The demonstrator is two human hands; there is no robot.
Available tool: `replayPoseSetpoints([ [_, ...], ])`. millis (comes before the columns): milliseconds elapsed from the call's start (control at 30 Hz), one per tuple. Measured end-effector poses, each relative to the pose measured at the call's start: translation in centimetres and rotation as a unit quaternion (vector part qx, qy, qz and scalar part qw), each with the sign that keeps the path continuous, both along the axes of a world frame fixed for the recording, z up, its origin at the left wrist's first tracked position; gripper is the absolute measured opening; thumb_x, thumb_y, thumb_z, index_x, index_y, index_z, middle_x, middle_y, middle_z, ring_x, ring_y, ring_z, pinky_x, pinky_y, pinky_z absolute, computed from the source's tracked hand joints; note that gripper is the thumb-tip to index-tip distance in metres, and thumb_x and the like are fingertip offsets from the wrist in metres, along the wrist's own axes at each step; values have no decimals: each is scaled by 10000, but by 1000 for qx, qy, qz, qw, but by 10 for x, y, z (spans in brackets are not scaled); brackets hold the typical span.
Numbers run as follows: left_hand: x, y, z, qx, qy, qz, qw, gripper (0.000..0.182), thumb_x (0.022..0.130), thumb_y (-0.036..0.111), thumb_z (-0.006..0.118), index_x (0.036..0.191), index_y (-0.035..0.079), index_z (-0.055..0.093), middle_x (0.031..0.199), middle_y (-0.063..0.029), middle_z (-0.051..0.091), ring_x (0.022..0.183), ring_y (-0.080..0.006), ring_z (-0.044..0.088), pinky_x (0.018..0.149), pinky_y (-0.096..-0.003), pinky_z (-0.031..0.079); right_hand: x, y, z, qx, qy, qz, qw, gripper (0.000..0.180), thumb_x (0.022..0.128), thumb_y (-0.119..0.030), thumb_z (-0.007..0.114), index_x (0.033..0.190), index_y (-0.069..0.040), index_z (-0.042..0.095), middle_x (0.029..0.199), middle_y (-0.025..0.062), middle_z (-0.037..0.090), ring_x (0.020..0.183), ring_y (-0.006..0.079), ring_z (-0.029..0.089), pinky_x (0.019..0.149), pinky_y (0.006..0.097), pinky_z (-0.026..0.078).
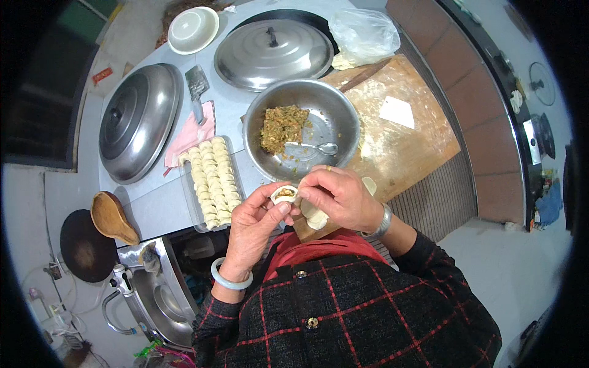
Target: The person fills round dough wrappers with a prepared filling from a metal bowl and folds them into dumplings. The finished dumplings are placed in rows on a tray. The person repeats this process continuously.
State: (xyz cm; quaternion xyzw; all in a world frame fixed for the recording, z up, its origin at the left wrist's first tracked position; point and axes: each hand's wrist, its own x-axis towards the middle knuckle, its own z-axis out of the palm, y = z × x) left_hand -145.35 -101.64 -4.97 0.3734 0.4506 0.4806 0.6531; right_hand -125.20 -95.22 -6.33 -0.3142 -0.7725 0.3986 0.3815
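Between the fingers of my left hand (257,216) is a partly folded dumpling (284,194) with filling showing in its opening. My right hand (343,198) pinches the dumpling's right edge. Round dough wrappers (314,216) lie partly under my right hand on the near edge of a wooden board (405,156). Beyond my hands, a steel basin (348,115) holds a mound of chopped filling (283,128) and a metal spoon (324,148). Left of the basin, a clear plastic tray (188,188) contains rows of folded dumplings (212,181).
A white dough scraper (397,112) rests on the floured board near a rolling pin (368,74). Two large metal lids (138,122), a cleaver (197,87) on a pink cloth (195,133), a wooden ladle (110,214) and a plastic bag (366,34) surround the work area. A sink (165,299) is lower left.
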Motion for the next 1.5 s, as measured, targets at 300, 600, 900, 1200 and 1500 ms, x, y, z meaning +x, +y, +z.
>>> replayPoseSetpoints([
  [300,-1,-1,-1,-13,-9,-6,1000,333,983,82,621,1289,-45,588,1064,-102,687,889,-158,676,763,-278,564,-8,0,7,-23,61,22,998,93,872,-39,716,938,4,666,835,99,646,734,221,652,643,318,511],
  [600,-2,-3,-1,14,15,-13,1000,341,988,45,598,1319,-36,582,1068,-93,672,942,-164,684,828,-285,575,-6,-2,10,34,48,13,998,90,889,-34,694,970,3,682,857,110,650,762,221,663,667,325,525],
  [900,-1,-3,-1,59,69,-43,995,345,986,22,593,1326,-35,576,1126,-71,597,979,-146,667,857,-270,565,-6,-3,13,-7,29,34,999,126,870,-3,699,993,13,686,905,117,662,792,220,669,688,309,533],
  [1200,2,-4,2,18,28,-29,999,392,992,19,587,1375,-39,525,1117,-73,631,947,-128,632,845,-275,543,-7,-1,8,65,29,16,997,128,889,-28,675,1003,26,653,874,127,627,737,262,651,663,351,521],
  [1500,6,0,1,-4,-68,-14,998,487,959,-13,614,1418,-32,453,1230,-123,622,1125,-178,622,950,-325,563,-6,-3,11,-1,17,2,1000,54,876,-26,683,900,-10,638,832,113,612,715,250,636,643,345,505],
])
